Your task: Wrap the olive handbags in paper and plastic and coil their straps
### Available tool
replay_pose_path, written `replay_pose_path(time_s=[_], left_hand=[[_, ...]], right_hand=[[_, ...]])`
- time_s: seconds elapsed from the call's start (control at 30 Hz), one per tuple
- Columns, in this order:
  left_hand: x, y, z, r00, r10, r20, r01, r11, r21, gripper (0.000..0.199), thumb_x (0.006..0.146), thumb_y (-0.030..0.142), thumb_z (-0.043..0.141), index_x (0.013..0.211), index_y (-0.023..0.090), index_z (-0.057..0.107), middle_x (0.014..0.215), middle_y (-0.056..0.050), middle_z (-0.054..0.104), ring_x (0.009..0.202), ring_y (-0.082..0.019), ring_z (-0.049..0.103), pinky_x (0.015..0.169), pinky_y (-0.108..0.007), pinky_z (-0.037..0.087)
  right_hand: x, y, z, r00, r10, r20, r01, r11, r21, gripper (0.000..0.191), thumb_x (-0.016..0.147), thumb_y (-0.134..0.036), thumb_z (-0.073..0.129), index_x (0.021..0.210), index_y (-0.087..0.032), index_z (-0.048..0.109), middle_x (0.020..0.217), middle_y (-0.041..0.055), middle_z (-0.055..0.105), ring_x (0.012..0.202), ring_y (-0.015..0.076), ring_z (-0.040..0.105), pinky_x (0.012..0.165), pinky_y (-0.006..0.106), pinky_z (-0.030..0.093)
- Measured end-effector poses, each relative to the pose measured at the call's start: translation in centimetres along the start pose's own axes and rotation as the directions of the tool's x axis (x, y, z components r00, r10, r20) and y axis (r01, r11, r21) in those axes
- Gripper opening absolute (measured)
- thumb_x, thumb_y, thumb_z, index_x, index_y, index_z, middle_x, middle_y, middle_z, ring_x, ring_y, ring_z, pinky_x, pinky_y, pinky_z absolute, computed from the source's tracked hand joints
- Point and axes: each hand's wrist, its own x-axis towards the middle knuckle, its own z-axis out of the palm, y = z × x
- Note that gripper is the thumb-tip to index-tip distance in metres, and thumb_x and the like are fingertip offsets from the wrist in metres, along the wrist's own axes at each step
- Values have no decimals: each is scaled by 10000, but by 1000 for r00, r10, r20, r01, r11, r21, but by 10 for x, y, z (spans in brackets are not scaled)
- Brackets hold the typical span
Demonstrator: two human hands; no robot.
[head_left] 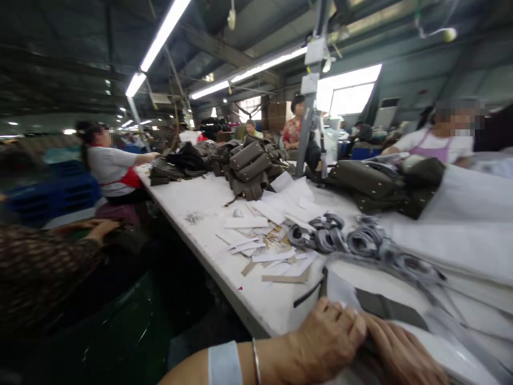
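My left hand (pixel 331 334), with a bracelet at the wrist, is at the lower middle, its fingers curled over the near edge of a dark olive bag piece (pixel 390 308). Whatever lies inside its grip is hidden. Right beside it, my right hand (pixel 404 350) rests with its fingers stretched and close together, slanting over the same work. A whitish sheet (pixel 341 289) shows just beyond my left fingers, and a dark strap (pixel 308 295) sticks out to the left on the table. Motion blurs the lower right.
On the white table (pixel 192 206) lie paper strips (pixel 246 222), rolled grey straps (pixel 364 240) and piled dark bags (pixel 250 163). A metal post (pixel 308 133) rises beyond. One person's forearm (pixel 100 230) is at the left; other people are around the table.
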Motion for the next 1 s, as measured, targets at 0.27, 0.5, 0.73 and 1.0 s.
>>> replay_pose_path(time_s=[0.27,0.5,0.73,1.0], left_hand=[[-6,6,19,992,-66,-111,38,969,-243,340,1002,173,341,1265,76,533,1149,-119,655,1065,-174,621,950,-288,504],[-15,11,24,995,-17,-99,-13,954,-300,276,998,172,368,1162,107,580,1042,-108,673,949,-159,650,845,-283,559],[-16,11,32,941,-95,-325,-25,937,-348,309,1000,160,361,1136,111,635,1080,-101,692,1073,-180,634,947,-298,535],[-27,2,44,914,-56,-402,-91,937,-337,361,991,109,344,1122,167,675,1090,-54,720,1071,-162,654,958,-247,512]], right_hand=[[26,-28,-24,970,149,193,-153,988,3,361,751,-63,453,1072,-193,557,976,72,664,860,225,605,816,348,471],[5,-34,-17,979,115,171,-110,993,-37,371,830,-94,408,1165,-157,556,1046,104,661,954,254,604,911,421,457],[2,-43,-11,972,197,129,-190,980,-67,397,848,-103,407,1209,-160,562,1093,102,682,1021,249,619,974,421,459],[12,-45,-39,899,324,295,-383,908,168,481,815,-245,608,1291,-192,559,1242,93,653,1158,251,595,1067,401,444]])
